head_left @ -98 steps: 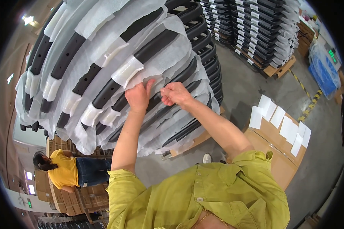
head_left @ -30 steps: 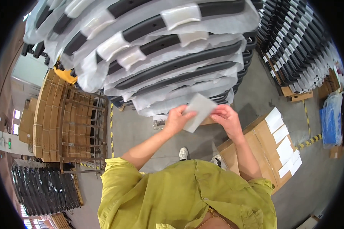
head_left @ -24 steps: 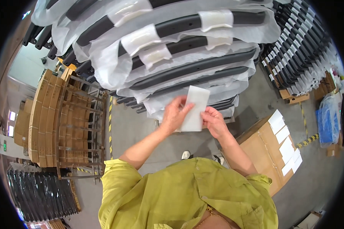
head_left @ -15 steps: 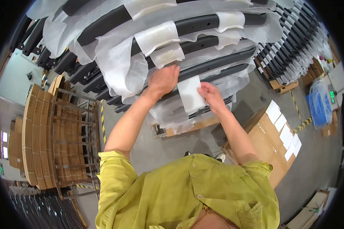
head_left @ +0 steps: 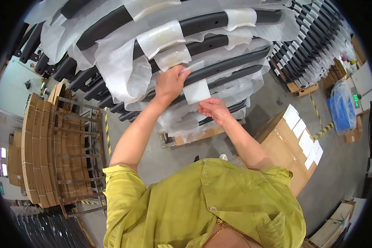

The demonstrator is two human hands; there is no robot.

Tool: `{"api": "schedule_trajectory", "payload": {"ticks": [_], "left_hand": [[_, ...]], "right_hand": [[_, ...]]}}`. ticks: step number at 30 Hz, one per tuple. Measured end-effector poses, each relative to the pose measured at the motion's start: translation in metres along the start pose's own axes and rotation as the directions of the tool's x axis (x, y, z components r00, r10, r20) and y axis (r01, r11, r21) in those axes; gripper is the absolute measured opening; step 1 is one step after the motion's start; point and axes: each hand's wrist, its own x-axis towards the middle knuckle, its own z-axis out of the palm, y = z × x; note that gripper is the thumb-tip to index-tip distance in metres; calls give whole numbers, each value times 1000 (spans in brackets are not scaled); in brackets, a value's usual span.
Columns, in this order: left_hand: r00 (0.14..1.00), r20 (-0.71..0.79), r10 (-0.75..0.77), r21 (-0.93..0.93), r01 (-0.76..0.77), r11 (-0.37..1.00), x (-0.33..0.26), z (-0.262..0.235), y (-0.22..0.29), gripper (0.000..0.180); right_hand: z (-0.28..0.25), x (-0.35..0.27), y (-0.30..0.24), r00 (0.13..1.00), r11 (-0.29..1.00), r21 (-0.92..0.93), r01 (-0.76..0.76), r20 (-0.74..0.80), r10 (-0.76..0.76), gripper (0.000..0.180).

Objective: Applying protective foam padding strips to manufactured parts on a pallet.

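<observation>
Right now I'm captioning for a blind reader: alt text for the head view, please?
Both hands press a white foam sheet onto a black curved bar in a wrapped stack, left hand at its top, right hand at its bottom edge.

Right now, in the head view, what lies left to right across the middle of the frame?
Stacked flat cardboard → metal rack → left hand → white sheet → right hand → cardboard box topped with white sheets → blue plastic-wrapped bundle.
</observation>
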Motion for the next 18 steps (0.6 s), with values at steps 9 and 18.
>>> {"api": "schedule_trajectory", "payload": {"ticks": [9,18], "left_hand": [[610,-302,733,409,-611,678,-35,1,6,14],[747,-329,578,236,-527,816,-26,9,-10,25]], "right_hand": [[37,-1,-56,979,915,-355,194,8,-204,17],[40,-5,-25,960,939,-201,278,89,-265,21]]}}
